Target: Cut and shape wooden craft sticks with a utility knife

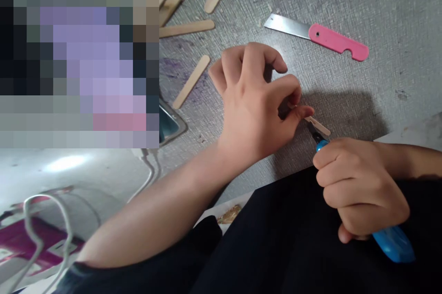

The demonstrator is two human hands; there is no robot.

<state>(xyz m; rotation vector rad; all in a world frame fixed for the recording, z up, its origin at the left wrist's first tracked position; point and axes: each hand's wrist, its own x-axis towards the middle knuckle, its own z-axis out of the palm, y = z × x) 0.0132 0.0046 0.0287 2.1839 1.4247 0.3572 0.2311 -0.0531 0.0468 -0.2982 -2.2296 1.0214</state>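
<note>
Pale wood is the material of the short stick piece, which is on the nearer side of the pink knife. Our left hand pinches one end of it between thumb and forefinger. Our right hand is wrapped in a fist around the blue cutter, whose dark tip is at the piece. We judge this wood very light, stiff, not slippery, but easy to split; the end away from the cutter seems the safest hold. Around the pink knife, the grey table has a rough, woven-looking texture. To the left of the knife lie loose wooden sticks and purple stains; farther left and nearer to us are a dark-screened device and a white cable.
</note>
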